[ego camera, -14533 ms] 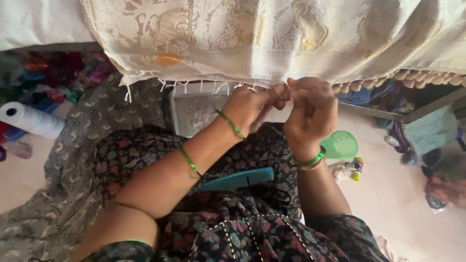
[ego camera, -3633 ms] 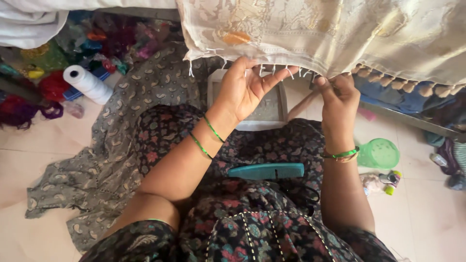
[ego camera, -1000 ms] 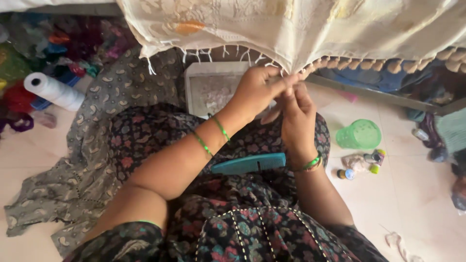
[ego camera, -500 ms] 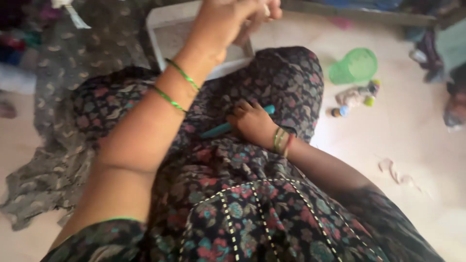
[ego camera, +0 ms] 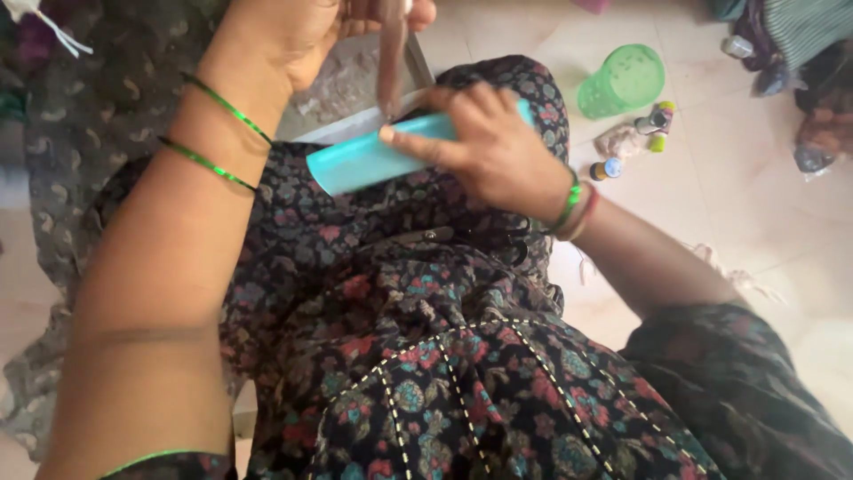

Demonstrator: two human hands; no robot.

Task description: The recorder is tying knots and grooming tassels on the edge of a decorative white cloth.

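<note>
Pale tiled floor (ego camera: pixel 764 213) is stretching out on the right, catching soft daylight. A grey patterned cloth (ego camera: pixel 98 80) is lying spread over the floor at the far left.

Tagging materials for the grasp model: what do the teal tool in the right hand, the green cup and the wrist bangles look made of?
Teal tool: looks like smooth moulded plastic, opaque, faint sheen; held by the right hand.
Green cup: translucent plastic, since light shows through the wall.
Bangles on the left wrist: thin, glossy green with bright glints; glass or metal, cannot tell which.
</note>
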